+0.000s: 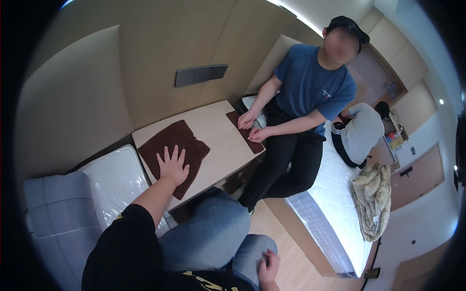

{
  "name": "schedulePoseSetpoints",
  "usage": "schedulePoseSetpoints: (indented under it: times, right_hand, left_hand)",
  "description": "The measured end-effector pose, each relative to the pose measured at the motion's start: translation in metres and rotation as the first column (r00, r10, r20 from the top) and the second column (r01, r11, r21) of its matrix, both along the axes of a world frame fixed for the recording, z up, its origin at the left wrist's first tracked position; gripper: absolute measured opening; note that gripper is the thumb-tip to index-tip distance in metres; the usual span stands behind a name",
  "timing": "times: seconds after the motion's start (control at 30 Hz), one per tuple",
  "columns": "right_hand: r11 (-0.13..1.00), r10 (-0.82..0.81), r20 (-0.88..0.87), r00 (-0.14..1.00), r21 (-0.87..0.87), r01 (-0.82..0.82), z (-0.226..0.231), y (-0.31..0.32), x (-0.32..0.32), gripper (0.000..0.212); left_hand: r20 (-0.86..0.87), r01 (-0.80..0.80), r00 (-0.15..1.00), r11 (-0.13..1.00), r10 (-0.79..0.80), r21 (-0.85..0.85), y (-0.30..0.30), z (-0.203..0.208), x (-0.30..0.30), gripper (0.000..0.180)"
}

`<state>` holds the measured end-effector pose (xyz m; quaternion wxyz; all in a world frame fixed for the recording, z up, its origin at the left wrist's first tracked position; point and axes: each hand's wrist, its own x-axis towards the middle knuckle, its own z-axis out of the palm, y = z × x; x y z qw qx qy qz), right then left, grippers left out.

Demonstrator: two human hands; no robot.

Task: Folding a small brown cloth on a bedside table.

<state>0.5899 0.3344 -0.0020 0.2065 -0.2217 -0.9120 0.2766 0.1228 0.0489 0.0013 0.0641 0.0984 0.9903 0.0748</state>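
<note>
- The cloth (193,154) lies spread over the left part of the table (223,123), one corner reaching the near edge; the step in hand looks like flattening it by palm.
- To do that well, even pressure from the whole palm should serve better than fingertips alone, since soft fabric would likely bunch ahead of a hard push.
- I would work from the middle outward, giving the puckered right side (the clearest crease I can make out) a light stroke toward its own corner.
- Slow strokes seem wise near the front edge, where a drag could pull that corner over.
- The left grip (173,167) is released: palm down on the cloth, fingers fanned and pointing away from the body, thumb out to the right, nothing pinched.
- The left forearm (161,201) slants forward onto the table from the black sleeve (128,237).
- The right grip (268,271) rests on the right knee (255,245), fingers bent; its underside is hidden, so I cannot tell whether it is clenched. Using it to anchor the near corner would probably steady the fabric.
- A second cloth (254,146) lies at the table's right end, before a seated person (313,80).
</note>
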Motion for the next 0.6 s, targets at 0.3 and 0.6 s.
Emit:
schedulePoseSetpoints:
  times: [0.3,0.6]
  right_hand:
    - [0.995,-0.076,-0.075,0.994,-0.077,0.07,-0.009,0.002,0.02,0.028]
    - [0.995,-0.061,-0.067,0.996,-0.087,0.055,-0.007,0.0,0.018,0.03]
  left_hand:
    - [-0.079,0.201,0.977,0.979,-0.198,0.03,-0.042,-0.015,0.085,0.076]
    - [-0.089,0.223,0.973,0.97,-0.214,0.096,-0.058,-0.023,0.122,0.077]
